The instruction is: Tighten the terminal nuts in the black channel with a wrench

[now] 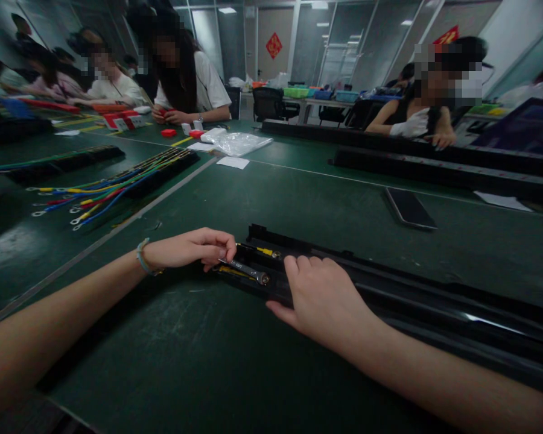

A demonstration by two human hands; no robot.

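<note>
A long black rail [416, 301] lies on the green table, running off to the right. My left hand [208, 248] is closed around the near end of a wrench [242, 269]. The wrench's far end sits over a small bolt [264, 279] inside the rail's end. A yellow-sleeved cable lug [266, 251] is fixed beside it, and yellow wires [235, 272] run under the wrench. My right hand [323, 289] is wrapped over the rail just right of the bolt, gripping it; its fingertips are partly hidden behind the far side.
A phone [409, 208] lies beyond the rail. Bundled coloured cables with ring lugs [113, 193] lie at left. Past the table seam are a plastic bag [239, 143], white paper [233, 163] and more black rails [434, 164]. Several people sit around the table.
</note>
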